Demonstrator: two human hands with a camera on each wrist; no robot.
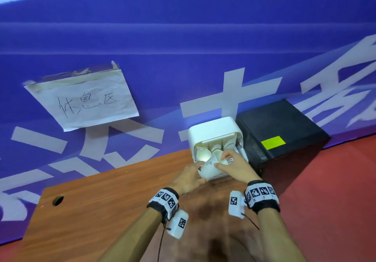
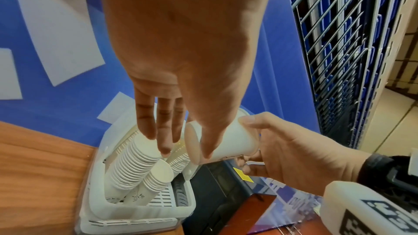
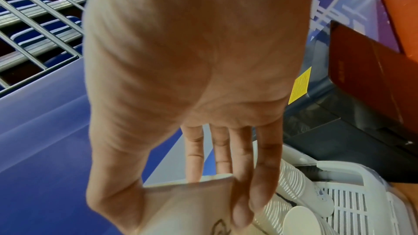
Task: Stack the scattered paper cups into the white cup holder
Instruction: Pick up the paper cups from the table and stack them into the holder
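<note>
A white paper cup point(image 1: 211, 169) lies tilted between both hands, just in front of the white cup holder point(image 1: 211, 129). My left hand point(image 1: 200, 172) holds the cup's base between thumb and fingers. My right hand point(image 1: 220, 161) grips it near the rim. The left wrist view shows the cup point(image 2: 224, 142) on its side, the left hand point(image 2: 185, 151) at its base and the right hand point(image 2: 248, 146) round its mouth end. Stacked cups point(image 2: 135, 163) lean inside the holder point(image 2: 135, 212). In the right wrist view the right hand point(image 3: 190, 217) pinches the cup point(image 3: 192, 201) above the holder point(image 3: 353, 194).
The holder stands at the far right end of a wooden table point(image 1: 114, 200) with a cable hole point(image 1: 58, 200), against a blue banner wall. A black box point(image 1: 280, 131) with a yellow label sits close to its right. Red floor point(image 1: 335, 180) lies beyond the table's right edge.
</note>
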